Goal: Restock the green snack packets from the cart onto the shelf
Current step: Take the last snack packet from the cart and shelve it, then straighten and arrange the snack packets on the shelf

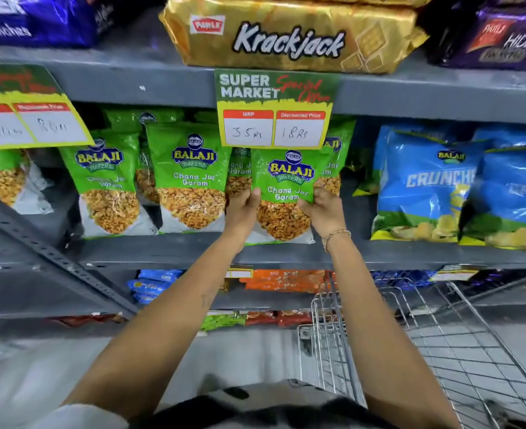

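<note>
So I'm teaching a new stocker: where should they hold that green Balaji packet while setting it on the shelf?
Hold the green Balaji packet by its two side edges around mid-height, coming from the front as the left hand and right hand do. It stands upright, flat and facing out, so side grips probably keep it straight and the label visible.

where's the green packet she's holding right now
In the head view, the held green packet stands on the middle shelf, centre frame under the price tag, gripped by left hand and right hand.
</note>
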Motion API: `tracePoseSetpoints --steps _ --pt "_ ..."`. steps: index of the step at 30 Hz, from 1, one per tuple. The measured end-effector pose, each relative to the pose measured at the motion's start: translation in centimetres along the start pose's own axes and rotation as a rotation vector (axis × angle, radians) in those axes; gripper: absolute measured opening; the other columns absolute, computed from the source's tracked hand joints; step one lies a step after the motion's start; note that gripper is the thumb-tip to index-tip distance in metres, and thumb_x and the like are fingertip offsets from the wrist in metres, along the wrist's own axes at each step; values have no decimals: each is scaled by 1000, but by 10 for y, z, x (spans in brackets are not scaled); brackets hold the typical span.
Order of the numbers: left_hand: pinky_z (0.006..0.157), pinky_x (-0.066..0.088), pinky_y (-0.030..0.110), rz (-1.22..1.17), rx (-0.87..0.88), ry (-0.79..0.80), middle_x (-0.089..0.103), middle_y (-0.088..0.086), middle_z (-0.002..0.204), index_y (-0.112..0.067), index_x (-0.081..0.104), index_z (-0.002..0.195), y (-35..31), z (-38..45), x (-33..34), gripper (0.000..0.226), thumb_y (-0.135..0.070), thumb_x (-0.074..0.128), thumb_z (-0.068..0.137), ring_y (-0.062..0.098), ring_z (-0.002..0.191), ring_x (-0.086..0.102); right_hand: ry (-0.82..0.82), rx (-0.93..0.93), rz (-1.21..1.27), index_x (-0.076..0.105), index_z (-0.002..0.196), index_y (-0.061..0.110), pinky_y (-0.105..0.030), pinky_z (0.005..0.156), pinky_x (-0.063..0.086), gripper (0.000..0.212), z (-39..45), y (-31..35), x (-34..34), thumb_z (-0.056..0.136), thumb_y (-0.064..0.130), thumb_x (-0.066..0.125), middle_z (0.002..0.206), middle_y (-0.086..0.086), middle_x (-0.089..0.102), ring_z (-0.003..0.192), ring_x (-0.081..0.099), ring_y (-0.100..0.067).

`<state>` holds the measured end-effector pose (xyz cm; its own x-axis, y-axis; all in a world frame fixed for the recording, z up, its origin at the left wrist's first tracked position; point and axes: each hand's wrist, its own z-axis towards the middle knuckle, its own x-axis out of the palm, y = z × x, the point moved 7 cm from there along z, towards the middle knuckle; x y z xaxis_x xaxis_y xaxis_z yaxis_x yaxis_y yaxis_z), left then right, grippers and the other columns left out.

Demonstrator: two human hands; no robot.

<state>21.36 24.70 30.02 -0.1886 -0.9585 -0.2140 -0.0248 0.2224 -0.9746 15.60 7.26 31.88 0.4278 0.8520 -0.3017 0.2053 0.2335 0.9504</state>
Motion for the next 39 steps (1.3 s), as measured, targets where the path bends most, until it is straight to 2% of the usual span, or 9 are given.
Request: tracePoseSetpoints --steps 5,10,14,19,23,26,28,31,39 --pt "63 26 33 69 1 38 39 -1 70 -16 43 76 -3 -4 3 69 -83 32 64 13 68 37 7 -19 -6 61 98 4 -38 87 51 16 -7 0 2 84 9 62 97 -12 66 89 60 -18" --pt "71 33 34 178 8 66 46 0 72 -6 52 101 -7 -1 2 35 -38 40 95 19 80 46 3 8 20 57 107 2 -36 89 50 25 -5 -1 2 83 8 63 101 -9 65 92 59 -18" --pt "56 23 33 268 58 82 30 0 55 -15 35 71 -15 -8 0 28 -27 46 94 16 53 33 -3 5 -17 57 105 2 -45 93 51 28 -2 -4 6 81 12 66 105 -12 67 97 63 -25" --pt "78 44 47 319 41 90 58 35 103 5 50 99 -13 -7 0 36 -31 46 94 44 100 56 -8 20 -29 57 112 3 -46 99 48 36 1 -11 8 80 17 67 116 -14 65 107 60 -26" --pt "57 31 37 357 10 97 46 13 64 -11 41 74 -13 -11 2 31 -33 41 95 41 76 50 -11 13 -2 61 102 4 -44 93 49 25 -4 -10 7 82 18 65 108 -14 68 100 62 -26" --pt "86 44 47 303 -14 90 59 28 111 3 47 117 -10 -11 1 48 -38 40 94 41 109 54 -16 23 18 58 110 5 -41 95 49 39 -5 -15 4 81 30 66 113 -13 66 105 60 -25" --pt "90 45 41 297 18 76 58 21 121 -4 41 130 -13 -13 -4 51 -39 41 94 33 112 55 -29 18 43 56 115 5 -39 98 47 50 -8 -16 0 78 36 68 116 -8 64 109 58 -21" --pt "95 45 38 295 63 112 55 12 130 -11 35 137 -10 -17 -6 53 -37 46 92 25 116 54 -51 -8 117 56 117 3 -31 94 47 46 -13 -19 -5 79 25 70 113 -6 62 105 57 -16" --pt "102 42 41 311 48 46 54 21 133 -1 42 132 -5 -20 2 50 -21 57 88 30 125 49 -115 -51 70 65 97 -2 -44 89 52 19 -9 -29 -13 81 8 66 98 -14 69 88 62 -21"
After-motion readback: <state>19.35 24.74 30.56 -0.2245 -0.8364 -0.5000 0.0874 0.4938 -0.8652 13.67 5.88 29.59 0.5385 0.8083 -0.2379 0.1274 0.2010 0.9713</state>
